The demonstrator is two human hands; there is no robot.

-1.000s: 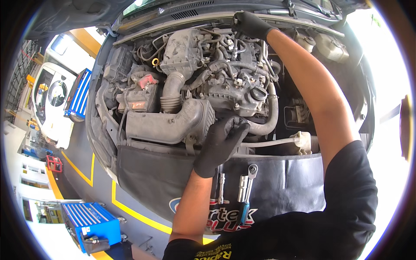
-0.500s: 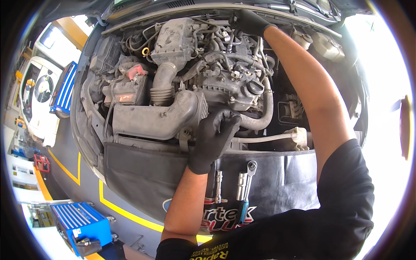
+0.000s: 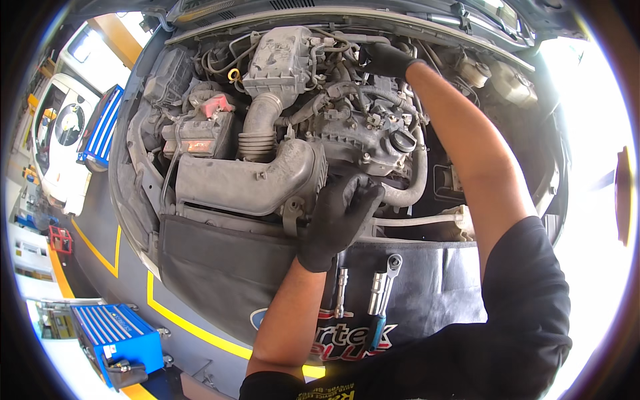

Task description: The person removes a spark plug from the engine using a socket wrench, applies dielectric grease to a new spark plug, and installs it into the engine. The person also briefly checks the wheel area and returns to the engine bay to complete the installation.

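Note:
My left hand point(image 3: 343, 217), in a black glove, is at the front of the engine bay, beside the mouth of the grey air intake duct point(image 3: 247, 183). Its fingers are curled together; whatever is in them is hidden. Farther back, my right hand point(image 3: 387, 61), also gloved in black, reaches down over the rear of the engine point(image 3: 363, 133), right of the grey air filter box point(image 3: 277, 63). Its fingertips are lost among dark hoses. On the black fender cover point(image 3: 220, 267) lie a ratchet point(image 3: 385, 300) with a blue-green handle, a socket point(image 3: 376, 293) and a slim extension bar point(image 3: 341, 293).
A battery point(image 3: 200, 137) with a red terminal cover sits to the left. A black oil cap point(image 3: 403, 140) tops the engine at right. White fluid reservoirs point(image 3: 513, 87) stand at the back right. A blue tool cart point(image 3: 120, 340) is on the floor at lower left.
My right hand has come down and nearer, from the rear edge of the bay onto the engine's rear. My left hand remains beside the intake duct, with the whole view shifted slightly.

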